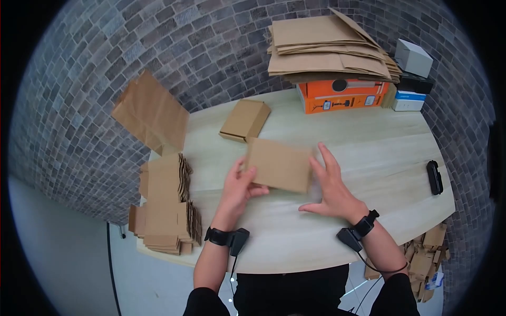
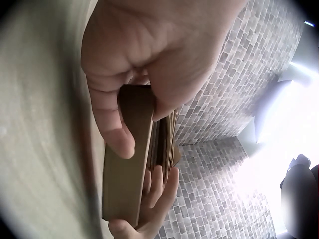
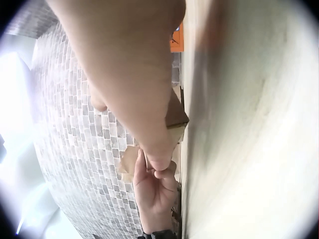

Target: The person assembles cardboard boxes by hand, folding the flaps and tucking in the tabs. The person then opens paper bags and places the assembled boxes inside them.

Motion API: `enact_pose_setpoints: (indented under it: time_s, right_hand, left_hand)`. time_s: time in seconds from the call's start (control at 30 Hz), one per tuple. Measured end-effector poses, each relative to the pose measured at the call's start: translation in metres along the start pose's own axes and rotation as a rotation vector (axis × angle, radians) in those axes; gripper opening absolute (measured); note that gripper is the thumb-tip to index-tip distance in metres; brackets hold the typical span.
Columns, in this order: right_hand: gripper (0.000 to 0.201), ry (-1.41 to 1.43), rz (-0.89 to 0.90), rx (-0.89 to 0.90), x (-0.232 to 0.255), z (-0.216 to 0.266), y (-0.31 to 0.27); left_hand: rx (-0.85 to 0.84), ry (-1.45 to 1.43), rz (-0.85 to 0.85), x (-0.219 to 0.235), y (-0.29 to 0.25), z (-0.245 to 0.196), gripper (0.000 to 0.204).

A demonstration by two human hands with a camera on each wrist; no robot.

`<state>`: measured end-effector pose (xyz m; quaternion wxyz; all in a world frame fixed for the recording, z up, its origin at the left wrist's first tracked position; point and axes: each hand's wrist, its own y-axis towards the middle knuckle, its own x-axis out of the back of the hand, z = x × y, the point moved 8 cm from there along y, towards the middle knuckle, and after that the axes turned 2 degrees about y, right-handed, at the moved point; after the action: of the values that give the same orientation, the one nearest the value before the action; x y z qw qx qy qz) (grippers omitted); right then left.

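Observation:
My left hand (image 1: 235,188) grips a small brown cardboard box (image 1: 279,164) by its left end. In the left wrist view, thumb and fingers pinch the box (image 2: 124,174) across its narrow side. The right hand (image 1: 333,190) is beside the box's right end, fingers extended and thumb spread away, fingertips right at the edge. Seen from the right wrist, my right hand (image 3: 124,89) hides most of the box. Behind it on the table (image 1: 369,158) lies another closed cardboard box (image 1: 245,118).
Flattened cardboard stacks (image 1: 166,205) lie at the table's left edge, with a brown paper bag (image 1: 153,113) behind. At the back, large cardboard sheets (image 1: 327,47) top an orange box (image 1: 342,97), near small boxes (image 1: 414,58). A black object (image 1: 435,177) lies right.

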<state>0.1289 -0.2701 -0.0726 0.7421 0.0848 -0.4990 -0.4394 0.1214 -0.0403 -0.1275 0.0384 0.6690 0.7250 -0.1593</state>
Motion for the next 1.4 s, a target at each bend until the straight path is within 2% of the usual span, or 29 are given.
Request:
enact_pose_setpoints:
  time_s: [0.03, 0.07, 0.13, 0.17, 0.23, 0.3, 0.37, 0.4, 0.53, 0.6, 0.63, 0.7, 0.73, 0.8, 0.87, 0.9, 0.97, 1.0, 1.07, 1.1, 1.17, 1.3, 1.4]
  right_hand:
    - [0.088, 0.065, -0.035, -0.058, 0.005, -0.006, 0.000]
    - [0.088, 0.131, -0.068, -0.119, 0.009, -0.012, -0.002]
    - [0.083, 0.094, -0.027, -0.167, 0.008, -0.022, -0.005]
    - [0.079, 0.058, 0.028, -0.211, 0.004, -0.029, -0.007]
    - [0.075, 0.026, 0.071, -0.258, -0.011, -0.049, -0.016]
    - [0.070, -0.008, 0.111, -0.302, -0.017, -0.058, -0.020]
    - [0.063, -0.016, 0.121, -0.317, -0.017, -0.060, -0.021]
    - [0.063, -0.016, 0.120, -0.316, -0.017, -0.060, -0.022]
    - [0.055, -0.058, 0.112, -0.281, -0.016, -0.062, -0.022]
    - [0.053, -0.079, 0.144, -0.268, -0.022, -0.061, -0.026]
    - [0.052, -0.093, 0.140, -0.270, -0.021, -0.060, -0.025]
    - [0.051, -0.110, 0.144, -0.269, -0.022, -0.060, -0.025]
    - [0.051, -0.111, 0.139, -0.266, -0.022, -0.060, -0.025]
    - [0.051, -0.117, 0.130, -0.266, -0.021, -0.061, -0.025]
    - [0.051, -0.113, 0.130, -0.267, -0.021, -0.061, -0.025]
    - [0.051, -0.115, 0.126, -0.266, -0.021, -0.061, -0.025]
    - [0.051, -0.125, 0.131, -0.262, -0.021, -0.061, -0.025]
    - [0.051, -0.131, 0.122, -0.257, -0.020, -0.061, -0.024]
    - [0.051, -0.114, 0.127, -0.244, -0.019, -0.062, -0.024]
    - [0.051, -0.119, 0.121, -0.245, -0.018, -0.062, -0.024]
    - [0.050, -0.107, 0.121, -0.236, -0.016, -0.061, -0.023]
    - [0.049, -0.104, 0.110, -0.221, -0.016, -0.061, -0.024]
    - [0.048, -0.114, 0.112, -0.234, -0.017, -0.061, -0.023]
  left_hand:
    - [-0.064, -0.117, -0.113, 0.010, 0.003, -0.008, 0.043]
    - [-0.067, -0.107, -0.103, 0.015, 0.010, -0.012, 0.043]
    - [-0.312, -0.341, -0.322, 0.051, 0.027, -0.031, 0.032]
    - [-0.314, -0.339, -0.318, 0.053, 0.035, -0.034, 0.032]
    - [-0.450, -0.397, -0.366, 0.062, 0.046, -0.050, 0.026]
    - [-0.471, -0.386, -0.344, 0.063, 0.060, -0.052, 0.033]
    - [-0.234, -0.142, -0.422, 0.049, 0.061, -0.041, 0.041]
    - [-0.153, -0.150, -0.615, 0.044, 0.047, -0.032, 0.042]
    - [-0.212, 0.061, -0.698, 0.048, 0.017, -0.009, 0.038]
    - [-0.167, 0.278, -0.471, 0.042, 0.010, 0.001, 0.030]
    - [-0.157, 0.274, -0.480, 0.047, 0.007, 0.004, 0.030]
    - [-0.167, 0.390, -0.330, 0.042, 0.014, 0.003, 0.027]
    - [-0.166, 0.385, -0.330, 0.044, 0.021, -0.001, 0.027]
    - [-0.606, 1.075, -0.588, 0.031, 0.024, -0.056, 0.031]
    - [-0.773, 1.463, -0.645, 0.010, 0.044, -0.087, 0.054]
    - [-0.778, 1.462, -0.643, 0.002, 0.056, -0.096, 0.054]
    - [-0.344, 1.745, -0.698, -0.003, 0.091, -0.099, 0.087]
    - [-0.357, 1.743, -0.702, -0.004, 0.100, -0.106, 0.087]
    - [-0.159, 1.860, -0.526, 0.001, 0.127, -0.101, 0.108]
    - [-0.167, 1.859, -0.524, 0.002, 0.136, -0.104, 0.108]
    - [0.113, 1.828, -0.460, 0.013, 0.148, -0.095, 0.112]
    - [0.148, 1.843, -0.402, 0.014, 0.152, -0.088, 0.110]
    - [0.096, 1.923, -0.462, 0.013, 0.153, -0.086, 0.108]
